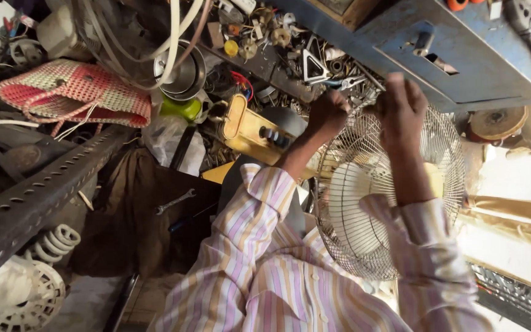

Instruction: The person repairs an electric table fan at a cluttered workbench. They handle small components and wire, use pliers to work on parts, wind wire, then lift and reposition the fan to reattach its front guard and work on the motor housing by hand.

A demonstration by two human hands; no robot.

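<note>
Head view, looking down.

- Fan guard (pixel 394 203): round wire cage, centre right of the frame, pale blades dimly seen through the mesh; its lower left part is hidden behind striped sleeves.
- Left hand (pixel 328 114): upper centre, at the guard's top left rim, curled into a fist; whether the fingers pinch the wire cannot be told.
- Right hand (pixel 401 104): just right of the left one, on the guard's top rim, back toward the camera; fingers bent over the edge, tips hidden, grip hard to make out.
- Yellow fan base (pixel 247 129): centre, with dark knobs, partly covered by the left forearm.
- Blue metal cabinet (pixel 462 61): upper right, cut off by the frame edge.
- Loose small parts (pixel 290 55): upper centre, too jumbled to sort.
- Woven pink basket (pixel 75 92): upper left.
- Wrench (pixel 175 201): centre left, on dark cloth.
- Perforated steel angle bar (pixel 32 197): left side, running diagonally.
- White coiled spring (pixel 56 243): lower left, partly under the bar.
</note>
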